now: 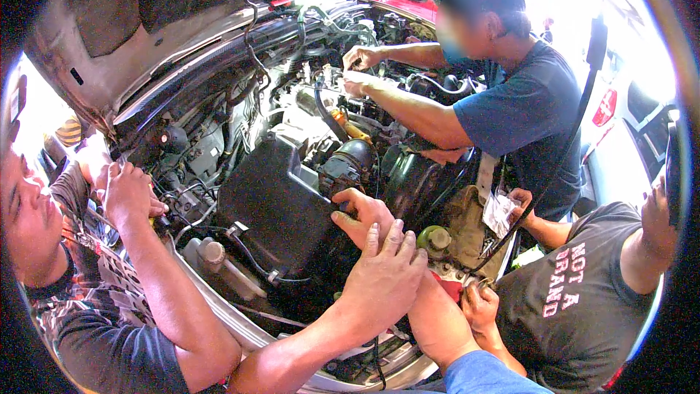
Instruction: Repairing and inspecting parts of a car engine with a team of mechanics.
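Observation:
My right hand reaches over the engine bay from a blue sleeve. Its bent fingers rest by the right edge of a black plastic cover, with thumb and index finger apart; the other fingers are partly hidden. Across my right wrist lies my left hand, its fingers stretched out flat and its thumb out of sight. Just beyond my right hand is a black ribbed air hose. A round greenish cap sits to the right of my hands.
A raised hood hangs at upper left. One co-worker has both hands on the engine at the far side. Another, at right, holds a whitish cloth. At left, a person holds their hands together near a white-capped reservoir.

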A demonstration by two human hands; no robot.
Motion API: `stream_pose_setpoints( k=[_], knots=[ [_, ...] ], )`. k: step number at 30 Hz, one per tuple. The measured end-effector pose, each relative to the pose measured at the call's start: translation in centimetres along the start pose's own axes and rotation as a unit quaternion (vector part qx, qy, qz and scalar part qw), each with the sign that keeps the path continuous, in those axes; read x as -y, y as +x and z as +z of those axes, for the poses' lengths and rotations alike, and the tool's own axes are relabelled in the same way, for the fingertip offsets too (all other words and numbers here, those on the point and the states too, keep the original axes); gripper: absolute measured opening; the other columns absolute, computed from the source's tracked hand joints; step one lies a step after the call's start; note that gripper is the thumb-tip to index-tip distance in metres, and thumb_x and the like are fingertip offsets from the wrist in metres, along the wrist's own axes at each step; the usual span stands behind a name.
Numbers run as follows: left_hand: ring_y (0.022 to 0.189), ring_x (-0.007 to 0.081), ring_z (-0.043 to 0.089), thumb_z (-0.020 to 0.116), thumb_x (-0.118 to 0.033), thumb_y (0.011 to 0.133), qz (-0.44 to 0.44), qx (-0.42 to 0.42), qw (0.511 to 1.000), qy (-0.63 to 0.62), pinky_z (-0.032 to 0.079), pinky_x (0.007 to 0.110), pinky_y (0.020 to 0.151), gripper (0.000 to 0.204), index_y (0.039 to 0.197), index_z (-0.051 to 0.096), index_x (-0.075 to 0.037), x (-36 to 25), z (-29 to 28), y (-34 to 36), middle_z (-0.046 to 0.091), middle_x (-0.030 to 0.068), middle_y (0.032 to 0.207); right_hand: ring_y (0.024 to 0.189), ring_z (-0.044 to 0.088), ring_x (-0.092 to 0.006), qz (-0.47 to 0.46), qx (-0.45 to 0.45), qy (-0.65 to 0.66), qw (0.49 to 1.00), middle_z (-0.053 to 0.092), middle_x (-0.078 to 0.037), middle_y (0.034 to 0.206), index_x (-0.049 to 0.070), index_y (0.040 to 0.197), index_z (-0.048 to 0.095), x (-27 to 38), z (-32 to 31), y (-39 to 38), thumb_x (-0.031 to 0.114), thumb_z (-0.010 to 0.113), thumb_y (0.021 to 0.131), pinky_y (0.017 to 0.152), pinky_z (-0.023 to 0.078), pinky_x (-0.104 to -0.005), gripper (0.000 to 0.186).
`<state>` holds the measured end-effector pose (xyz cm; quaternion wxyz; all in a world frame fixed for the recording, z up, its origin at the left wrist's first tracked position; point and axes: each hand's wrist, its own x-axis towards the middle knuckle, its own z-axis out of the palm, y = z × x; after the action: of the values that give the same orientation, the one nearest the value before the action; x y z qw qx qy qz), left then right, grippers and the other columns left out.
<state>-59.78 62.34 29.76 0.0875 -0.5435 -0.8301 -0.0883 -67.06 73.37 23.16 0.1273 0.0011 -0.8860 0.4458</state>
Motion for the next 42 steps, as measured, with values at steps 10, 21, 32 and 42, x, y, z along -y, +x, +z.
stream_pose_setpoints(
  k=[10,21,32,42],
  knots=[
    [0.138,0.0415,0.044,0.066,-0.029,0.084,0.001,-0.002,1.0,-0.012,0.031,0.062,0.114,0.053,0.131,0.061,-0.004,-0.03,-0.19,-0.02,0.054,0.0216,0.142,0.085,0.071,-0.031,0.0,0.0,-0.013,1.0,0.07,-0.015,0.089,0.009,0.115,0.066,0.01,0.04,-0.01,0.022,0.076,0.083,0.077,0.054,-0.0397,0.036],
    [0.137,0.0421,0.044,0.067,-0.029,0.084,0.003,-0.001,1.0,-0.006,0.031,0.063,0.113,0.054,0.131,0.061,-0.004,-0.04,-0.08,0.0,0.055,0.0215,0.141,0.081,0.07,-0.0285,0.009,0.0,-0.003,1.0,0.069,-0.013,0.087,0.009,0.115,0.066,0.06,0.04,-0.12,0.022,0.077,0.082,0.074,0.054,-0.0377,0.037],
    [0.138,0.0411,0.043,0.068,-0.03,0.083,0.0,0.0,1.0,-0.007,0.031,0.062,0.113,0.056,0.132,0.06,-0.004,-0.05,-0.09,-0.03,0.055,0.0202,0.141,0.085,0.07,-0.0301,-0.011,-0.007,-0.006,1.0,0.069,-0.013,0.088,0.01,0.114,0.066,-0.16,0.17,0.01,0.023,0.077,0.082,0.077,0.054,-0.0388,0.036],
    [0.138,0.0412,0.043,0.068,-0.03,0.082,-0.002,0.0,1.0,-0.011,0.031,0.062,0.113,0.056,0.132,0.06,-0.005,-0.03,-0.1,-0.04,0.055,0.0203,0.141,0.084,0.07,-0.0305,-0.005,-0.001,-0.007,1.0,0.069,-0.013,0.088,0.01,0.115,0.066,-0.04,0.11,-0.03,0.022,0.077,0.082,0.077,0.054,-0.0392,0.037]
  ],
)
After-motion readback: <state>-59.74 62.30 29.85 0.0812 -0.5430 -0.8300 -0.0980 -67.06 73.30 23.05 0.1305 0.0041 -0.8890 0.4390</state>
